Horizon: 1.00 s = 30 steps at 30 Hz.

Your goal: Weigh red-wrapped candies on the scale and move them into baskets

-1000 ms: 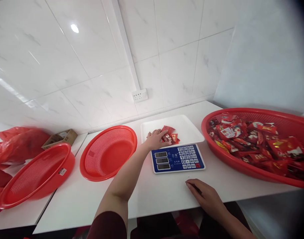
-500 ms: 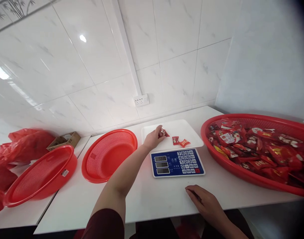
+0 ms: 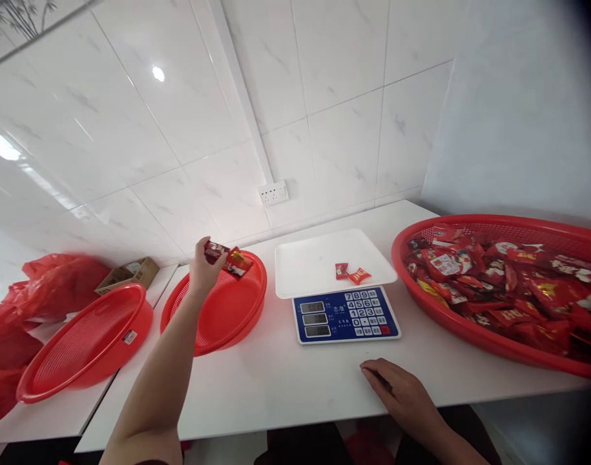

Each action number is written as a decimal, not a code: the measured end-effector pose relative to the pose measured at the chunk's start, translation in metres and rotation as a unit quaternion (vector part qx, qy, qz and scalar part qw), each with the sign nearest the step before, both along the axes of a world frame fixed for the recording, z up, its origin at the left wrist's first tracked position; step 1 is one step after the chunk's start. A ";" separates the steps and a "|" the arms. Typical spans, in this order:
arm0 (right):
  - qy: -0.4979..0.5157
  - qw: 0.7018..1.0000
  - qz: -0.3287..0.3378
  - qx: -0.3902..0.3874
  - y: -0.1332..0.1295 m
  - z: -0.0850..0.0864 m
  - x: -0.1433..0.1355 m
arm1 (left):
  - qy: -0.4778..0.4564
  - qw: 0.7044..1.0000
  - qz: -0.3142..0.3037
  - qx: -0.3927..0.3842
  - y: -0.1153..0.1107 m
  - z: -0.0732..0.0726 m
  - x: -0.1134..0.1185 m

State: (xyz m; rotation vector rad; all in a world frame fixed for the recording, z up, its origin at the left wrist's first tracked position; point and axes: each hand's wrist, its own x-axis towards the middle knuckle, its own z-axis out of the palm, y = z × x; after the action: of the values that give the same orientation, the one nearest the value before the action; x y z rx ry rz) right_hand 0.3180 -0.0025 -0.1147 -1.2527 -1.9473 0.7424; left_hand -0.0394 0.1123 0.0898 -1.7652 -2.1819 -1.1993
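Observation:
My left hand [image 3: 205,272] is closed on a few red-wrapped candies [image 3: 226,257], holding them above the middle red basket [image 3: 216,332]. Two small red-wrapped candies [image 3: 349,274] lie on the white tray [image 3: 307,261] of a digital scale [image 3: 346,315]. The scale's blue keypad and displays face me. Near the front edge of the table, my right hand [image 3: 402,392] rests with its fingers curled, just below the scale. No object shows in it.
A large red basket [image 3: 469,347] full of red-wrapped candies [image 3: 508,284] stands at the right. Another red basket [image 3: 84,336] sits at the left, beside red plastic bags [image 3: 53,284] and a cardboard box [image 3: 129,274]. A tiled wall with a socket [image 3: 273,192] bounds the back.
My left hand has moved left from the scale tray to above the middle basket, carrying candies. Two candies stay on the tray. My right hand has not moved.

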 end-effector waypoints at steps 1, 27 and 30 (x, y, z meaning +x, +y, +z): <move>-0.002 1.000 0.000 0.000 0.000 0.000 0.000 | 0.024 0.999 0.027 -0.020 -0.003 0.001 -0.013; -0.039 0.999 -0.009 0.024 -0.002 0.005 -0.004 | 0.184 0.889 -0.347 -0.237 0.058 -0.069 0.232; -0.041 0.999 -0.010 0.026 -0.001 0.008 -0.004 | 0.181 0.903 -0.328 -0.211 0.052 -0.060 0.216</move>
State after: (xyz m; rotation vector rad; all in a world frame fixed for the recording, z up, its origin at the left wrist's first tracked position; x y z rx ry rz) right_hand 0.3140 -0.0037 -0.1066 -1.2882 -2.0027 0.6357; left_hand 0.1763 0.1642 0.0300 -2.7717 -1.7569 -0.3786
